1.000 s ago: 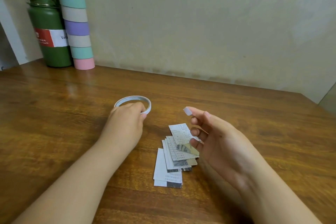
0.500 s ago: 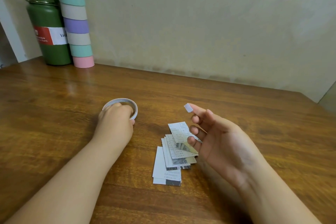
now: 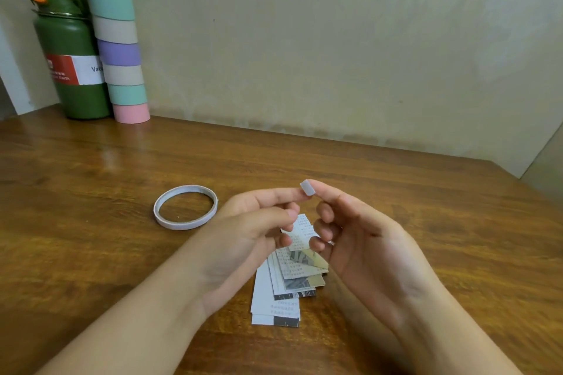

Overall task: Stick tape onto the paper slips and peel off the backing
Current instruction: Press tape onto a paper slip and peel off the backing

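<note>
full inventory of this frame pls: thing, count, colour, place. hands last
tape roll: 1, white thin ring, flat on the table left of the hands
tape piece: 1, pale grey-white, at the fingertips of both hands
paper slips: several, overlapping so count unclear; white and grey with print, on the table under the hands
flask: 1, green with red and white label, far left by the wall
stack of rolls: 1 tall stack; blue, purple, teal, beige and pink bands, right of the flask
table: 1, brown wood
wall: beige, behind the table
left hand: 1, index fingertip at the tape piece
right hand: 1, palm up, tape piece on its fingertip
</note>
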A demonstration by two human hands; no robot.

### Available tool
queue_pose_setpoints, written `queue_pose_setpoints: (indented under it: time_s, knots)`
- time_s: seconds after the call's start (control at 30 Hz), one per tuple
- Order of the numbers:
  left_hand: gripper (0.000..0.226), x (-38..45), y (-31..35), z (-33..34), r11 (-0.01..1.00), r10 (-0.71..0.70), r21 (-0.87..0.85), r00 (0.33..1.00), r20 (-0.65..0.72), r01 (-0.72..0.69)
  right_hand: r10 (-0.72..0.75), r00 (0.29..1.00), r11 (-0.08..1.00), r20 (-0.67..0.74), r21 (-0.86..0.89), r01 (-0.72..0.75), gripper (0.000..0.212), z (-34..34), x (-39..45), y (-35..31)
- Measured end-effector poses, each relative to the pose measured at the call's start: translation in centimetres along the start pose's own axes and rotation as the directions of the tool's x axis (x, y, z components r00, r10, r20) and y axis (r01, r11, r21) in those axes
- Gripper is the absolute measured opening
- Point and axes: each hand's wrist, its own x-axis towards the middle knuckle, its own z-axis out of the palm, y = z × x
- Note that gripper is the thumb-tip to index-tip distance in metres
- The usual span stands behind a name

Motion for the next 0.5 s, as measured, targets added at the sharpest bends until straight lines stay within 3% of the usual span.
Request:
queue_pose_setpoints:
  time_s: [0.13,0.23,0.37,0.5]
  knots:
    - [0.036,0.08,0.3,-0.25,0.995,-0.024,-0.098,0.998,0.052,0.029,-0.034,0.999,0.999,0.013,-0.025,0.034,0.038,-0.05,-0.08,0.01]
    - [0.036,0.11,0.47,-0.29,0.986,-0.036,-0.161,0.997,0.069,0.047,-0.091,0.996,0.983,0.017,-0.161,0.093,0.032,-0.3,-0.11,0.02]
    - [0.032,-0.13,0.7,-0.39,0.98,-0.067,-0.185,0.996,0.062,0.077,-0.194,0.981,0.885,0.019,-0.428,0.183,0.036,-0.59,-0.19,-0.1]
    - [0.024,-0.39,0.83,-0.3,0.958,-0.11,-0.26,0.993,0.053,0.12,-0.24,0.968,0.778,0.07,-0.583,0.235,0.037,-0.49,-0.32,-0.08]
